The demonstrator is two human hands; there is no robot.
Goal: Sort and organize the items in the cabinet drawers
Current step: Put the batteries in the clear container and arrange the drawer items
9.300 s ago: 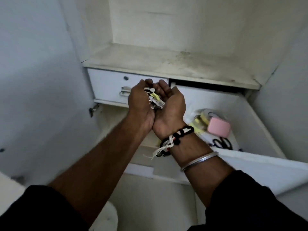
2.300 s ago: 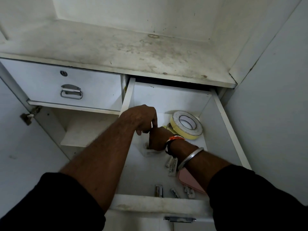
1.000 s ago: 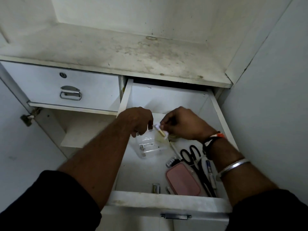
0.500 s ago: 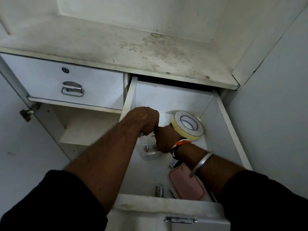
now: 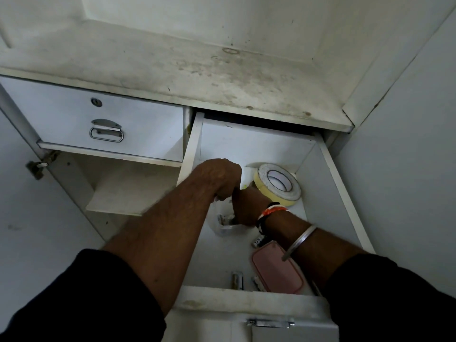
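Clear plastic tub [image 5: 223, 227], head view: sits mid-drawer [image 5: 246, 144], near tape [image 5: 277, 185]. L hand [image 5: 223, 180] curled on tub rim, prob. gripping it. R hand [image 5: 246, 208] dips inside, fingers hidden, can't tell if clamped. Loose batteries [image 5: 237, 280] by pink case [image 5: 276, 272]. Risk: light tub tips if R hand snags rim, spilling contents.

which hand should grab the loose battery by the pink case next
Right hand: its wrist is beside the battery, while the left hand grips the box rim, seemingly steadying it.

Both arms wear black sleeves [image 5: 86, 292], the right wrist 1 silver bangle [image 5: 299, 239] and an orange-white-black thread band [image 5: 271, 211].
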